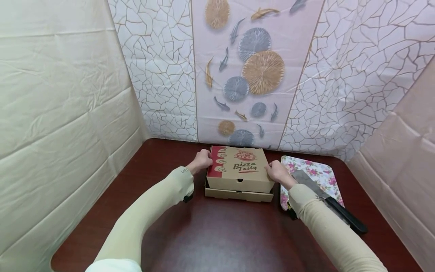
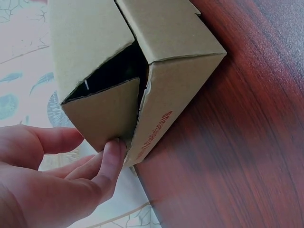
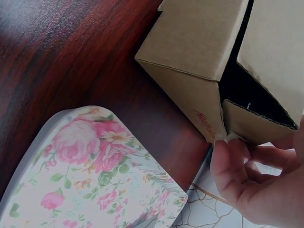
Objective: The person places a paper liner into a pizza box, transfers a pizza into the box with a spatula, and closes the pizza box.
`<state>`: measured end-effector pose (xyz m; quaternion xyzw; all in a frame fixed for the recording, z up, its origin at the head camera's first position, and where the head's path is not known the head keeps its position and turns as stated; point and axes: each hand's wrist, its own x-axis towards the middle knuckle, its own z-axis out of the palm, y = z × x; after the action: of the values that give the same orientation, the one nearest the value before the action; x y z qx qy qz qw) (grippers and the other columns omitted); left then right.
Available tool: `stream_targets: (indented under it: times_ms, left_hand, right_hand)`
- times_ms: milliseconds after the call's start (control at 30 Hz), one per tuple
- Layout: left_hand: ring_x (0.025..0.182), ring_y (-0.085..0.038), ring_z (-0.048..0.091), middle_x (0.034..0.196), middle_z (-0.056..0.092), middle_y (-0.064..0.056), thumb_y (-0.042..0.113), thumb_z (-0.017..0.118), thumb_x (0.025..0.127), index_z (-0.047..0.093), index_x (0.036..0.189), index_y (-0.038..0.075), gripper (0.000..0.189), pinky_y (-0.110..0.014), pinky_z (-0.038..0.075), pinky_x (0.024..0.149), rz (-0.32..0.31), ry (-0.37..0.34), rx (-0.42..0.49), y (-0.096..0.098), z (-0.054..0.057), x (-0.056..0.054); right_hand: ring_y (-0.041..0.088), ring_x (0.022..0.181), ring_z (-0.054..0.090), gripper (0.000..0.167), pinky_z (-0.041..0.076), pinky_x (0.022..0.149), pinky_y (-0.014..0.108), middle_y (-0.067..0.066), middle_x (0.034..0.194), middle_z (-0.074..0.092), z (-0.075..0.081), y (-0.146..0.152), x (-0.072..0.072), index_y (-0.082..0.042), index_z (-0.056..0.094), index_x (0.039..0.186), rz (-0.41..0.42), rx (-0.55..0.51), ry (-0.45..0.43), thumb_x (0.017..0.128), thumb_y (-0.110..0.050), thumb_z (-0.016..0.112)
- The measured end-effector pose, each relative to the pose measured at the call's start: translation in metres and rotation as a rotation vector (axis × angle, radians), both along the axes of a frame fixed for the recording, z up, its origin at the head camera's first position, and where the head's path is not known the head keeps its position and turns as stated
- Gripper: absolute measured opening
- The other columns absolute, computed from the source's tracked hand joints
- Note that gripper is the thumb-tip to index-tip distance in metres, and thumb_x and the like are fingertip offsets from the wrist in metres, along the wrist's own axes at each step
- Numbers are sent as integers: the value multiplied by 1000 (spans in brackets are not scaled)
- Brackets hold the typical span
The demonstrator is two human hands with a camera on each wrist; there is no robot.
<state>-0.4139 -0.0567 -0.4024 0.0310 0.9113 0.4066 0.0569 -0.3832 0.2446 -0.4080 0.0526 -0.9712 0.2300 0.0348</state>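
Observation:
A brown cardboard pizza box with a printed lid point(image 1: 244, 160) stands near the table's back edge. Its lid sits raised and askew over the box base point(image 1: 221, 192), with a dark gap at both front corners. My left hand point(image 1: 202, 160) pinches the lid's left side flap point(image 2: 102, 111) between thumb and fingers. On the other side, my right hand point(image 1: 278, 172) pinches the right side flap point(image 3: 251, 121). Red lettering marks the sides of the base, seen in both wrist views.
To the right of the box lies a floral cutting board point(image 3: 95, 175). A broad-bladed knife point(image 1: 306, 179) rests across it, its black handle reaching past the near edge, partly under my right forearm. Fabric-covered walls point(image 1: 68, 94) enclose the dark red table point(image 1: 217, 234) on three sides.

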Motion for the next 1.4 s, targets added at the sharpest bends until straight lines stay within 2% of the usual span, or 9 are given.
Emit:
stream_targets:
  times_ms: [233,433,567,667,767,900,1167,1267,1400]
  left_hand:
    - [88,-20,54,113,62,-18,5,56,89,59,114,-3,26,-26,46,70,-62,25,2,-3,-1,4]
    - [112,-23,51,130,53,-15,37,64,91,47,132,2,56,-38,44,95,-260,-88,42,-16,3,2]
    - [140,-24,32,153,33,-10,50,69,83,29,149,10,87,-47,27,115,-402,-223,69,-23,10,5]
    - [148,-23,18,160,20,-5,50,74,78,18,154,16,100,-48,18,119,-459,-276,33,-26,12,11]
    - [149,-22,15,161,20,-4,46,79,75,17,154,18,105,-47,17,120,-486,-263,-29,-28,11,16]
    - [148,-22,18,159,25,-4,40,82,73,22,153,17,103,-47,18,120,-502,-198,-80,-29,9,19]
    - [146,-23,22,157,28,-5,31,84,72,29,151,18,97,-47,20,119,-502,-132,-120,-30,6,20]
    - [147,-24,21,158,28,-5,27,85,72,29,152,18,98,-48,20,119,-506,-127,-131,-30,5,20]
    - [146,-25,24,158,29,-7,26,84,73,30,152,19,96,-48,24,117,-496,-118,-151,-31,5,20]
  right_hand:
    - [19,51,51,40,42,53,29,3,52,46,-2,0,2,-6,48,58,33,-4,28,97,-16,50]
    - [12,40,49,42,50,46,33,1,52,46,2,8,4,-5,50,69,87,-110,-101,100,-34,48]
    - [13,48,53,51,55,54,42,13,73,60,9,14,6,9,57,104,130,-125,-149,98,-41,52]
    - [15,54,55,65,56,57,41,21,95,65,14,15,8,8,47,134,166,-128,-195,96,-45,54]
    - [21,63,61,74,55,60,39,26,109,66,19,16,12,7,41,141,216,-113,-232,93,-46,58]
    - [33,98,64,78,54,76,41,27,129,59,23,19,19,2,45,141,292,-52,-234,86,-48,68]
    - [41,121,55,85,49,94,49,28,135,54,15,21,23,4,45,140,388,-9,-150,75,-39,81]
    - [29,101,64,85,52,83,39,26,126,61,13,23,22,5,44,140,393,-30,-152,76,-37,81]
    - [12,75,57,84,46,68,24,23,116,67,12,23,21,8,43,140,399,-58,-168,77,-33,81]
